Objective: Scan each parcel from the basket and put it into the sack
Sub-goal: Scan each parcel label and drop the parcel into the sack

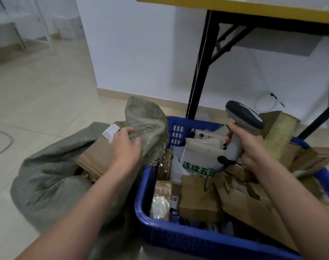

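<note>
A blue plastic basket at the lower right holds several parcels: brown paper bags, a white bag with green print and small clear packets. To its left a grey-green woven sack lies open on the floor. A brown cardboard parcel with a white label rests in the sack's mouth. My left hand hovers over that parcel with relaxed, spread fingers and holds nothing. My right hand grips a grey handheld barcode scanner above the basket, its head pointing left.
A black-legged folding table with a yellow edge stands behind the basket against a white wall. More brown boxes pile at the basket's far right. White cables lie on the floor by the wall. Tiled floor stretches to the left.
</note>
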